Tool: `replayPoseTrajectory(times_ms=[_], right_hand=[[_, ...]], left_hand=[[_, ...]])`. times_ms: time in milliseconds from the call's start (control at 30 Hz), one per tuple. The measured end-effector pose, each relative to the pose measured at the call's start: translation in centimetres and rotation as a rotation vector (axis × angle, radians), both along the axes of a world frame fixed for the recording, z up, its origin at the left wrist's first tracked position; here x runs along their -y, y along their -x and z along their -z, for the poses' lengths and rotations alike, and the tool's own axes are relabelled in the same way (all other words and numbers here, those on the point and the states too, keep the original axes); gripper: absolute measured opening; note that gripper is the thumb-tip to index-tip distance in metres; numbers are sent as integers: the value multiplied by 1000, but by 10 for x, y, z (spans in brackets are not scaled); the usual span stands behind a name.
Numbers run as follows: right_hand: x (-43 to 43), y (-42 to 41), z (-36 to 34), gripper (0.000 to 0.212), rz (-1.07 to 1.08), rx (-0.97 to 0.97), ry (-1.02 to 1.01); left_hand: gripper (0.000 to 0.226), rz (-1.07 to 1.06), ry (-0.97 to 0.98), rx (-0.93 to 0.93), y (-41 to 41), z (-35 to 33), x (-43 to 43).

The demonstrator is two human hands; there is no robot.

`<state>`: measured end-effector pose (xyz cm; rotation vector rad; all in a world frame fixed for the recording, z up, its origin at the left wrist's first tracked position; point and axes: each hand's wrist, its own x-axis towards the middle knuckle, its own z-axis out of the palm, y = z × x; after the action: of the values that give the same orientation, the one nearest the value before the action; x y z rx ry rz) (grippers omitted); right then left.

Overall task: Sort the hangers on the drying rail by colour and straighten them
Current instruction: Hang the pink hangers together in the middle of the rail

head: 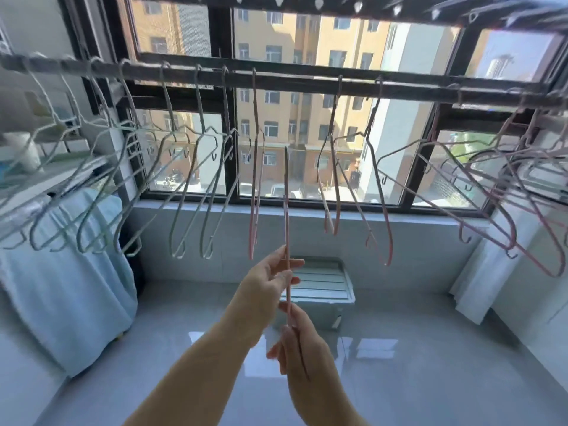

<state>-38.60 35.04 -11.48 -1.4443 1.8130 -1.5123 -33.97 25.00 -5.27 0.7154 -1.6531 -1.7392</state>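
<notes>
Pale green hangers [199,99], about seven, are hanging left on the drying rail [292,84], three pink hangers [254,118] mid-rail, a pink cluster [511,229] at right too tangled to count. One held hanger [287,210] is standing edge-on below the rail, long axis upright, left hand [267,281] pinching its middle, right hand [299,348] gripping its lower end.

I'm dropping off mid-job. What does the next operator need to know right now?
Left hand pinches the pink hanger partway down; right hand grips its lower end. It is off the rail.
Pale hangers hang on the left, pink hangers on the right: colours look grouped.
Left to do: hook the held one among the pink, then straighten the skewed ones.
</notes>
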Motion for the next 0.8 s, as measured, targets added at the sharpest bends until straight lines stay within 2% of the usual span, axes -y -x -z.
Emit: replayPoseTrajectory(times_ms=[67, 333, 433, 500, 633, 800], right_hand=[[1, 2, -10, 34, 1, -29, 58], [12, 8, -65, 39, 37, -52, 265], [22, 14, -86, 28, 86, -74, 308], [33, 20, -99, 22, 97, -48, 292], [52, 25, -113, 29, 141, -32, 225], [62, 28, -109, 31, 153, 26, 180]], left_hand=[[40, 16, 116, -8, -13, -9, -13], [34, 41, 266, -79, -34, -33, -19], [40, 23, 296, -43, -34, -24, -13], [39, 37, 299, -34, -32, -18, -12], [31, 77, 367, -37, -28, -8, -13], [39, 72, 398, -64, -24, -3, -13]])
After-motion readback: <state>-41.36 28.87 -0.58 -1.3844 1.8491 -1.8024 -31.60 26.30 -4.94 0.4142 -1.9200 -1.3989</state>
